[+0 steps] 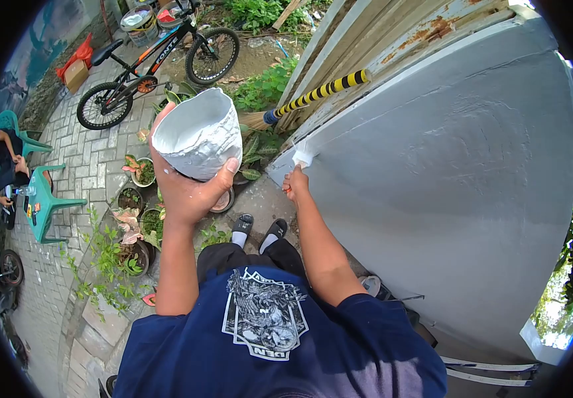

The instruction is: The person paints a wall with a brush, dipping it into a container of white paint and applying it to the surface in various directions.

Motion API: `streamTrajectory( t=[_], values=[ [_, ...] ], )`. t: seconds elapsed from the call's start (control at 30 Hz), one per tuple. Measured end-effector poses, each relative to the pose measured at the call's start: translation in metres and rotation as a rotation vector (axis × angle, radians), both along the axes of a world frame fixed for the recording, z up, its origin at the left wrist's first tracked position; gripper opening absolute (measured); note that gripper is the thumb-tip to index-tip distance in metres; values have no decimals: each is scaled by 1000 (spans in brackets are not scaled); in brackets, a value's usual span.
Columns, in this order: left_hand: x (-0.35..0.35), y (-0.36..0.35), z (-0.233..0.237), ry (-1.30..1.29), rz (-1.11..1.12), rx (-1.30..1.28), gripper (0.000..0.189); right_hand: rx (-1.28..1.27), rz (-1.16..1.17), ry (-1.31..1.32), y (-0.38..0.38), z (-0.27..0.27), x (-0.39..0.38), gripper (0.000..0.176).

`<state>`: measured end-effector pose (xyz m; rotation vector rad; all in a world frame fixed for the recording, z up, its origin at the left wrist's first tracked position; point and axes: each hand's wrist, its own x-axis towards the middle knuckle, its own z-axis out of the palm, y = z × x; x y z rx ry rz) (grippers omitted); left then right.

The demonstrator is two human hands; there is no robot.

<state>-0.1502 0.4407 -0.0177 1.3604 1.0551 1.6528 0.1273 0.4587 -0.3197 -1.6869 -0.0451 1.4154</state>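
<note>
My left hand (190,189) is wrapped around a paint container (217,149), a rough-edged cup coated in white and grey paint. Its mouth faces up toward me; how much paint is inside cannot be made out. In my right hand (294,182) is a paintbrush (304,155), gripped by its handle. The pale bristles touch the lower left part of a grey wall (419,199), near its edge. Swirling marks show on the wall's surface farther right.
A broom with a striped handle (326,91) leans by corrugated sheets (353,46). Potted plants (142,171) stand left of my feet. Beyond them are a bicycle (147,73), a green table (51,199) and a seated person (4,159). A can (371,285) sits by the wall.
</note>
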Motion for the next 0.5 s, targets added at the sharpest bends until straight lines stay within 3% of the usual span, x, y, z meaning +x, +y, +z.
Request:
streamTrajectory(
  t=[0.03,0.1,0.23,0.33,0.5],
  values=[
    [-4,-1,0,7,2,-1,101,-130,-36,315,5,-19,4,38],
    [-9,-2,-1,72,41,44,102,-146,-80,374,13,-12,8,37],
    [-14,-3,-3,26,52,10,102,239,-236,340,14,90,16,35],
    [-17,0,-4,66,66,11,102,431,-197,112,-14,187,-2,34],
    [-15,-1,2,54,75,15,101,727,-119,-88,-33,291,-11,35]
  ],
)
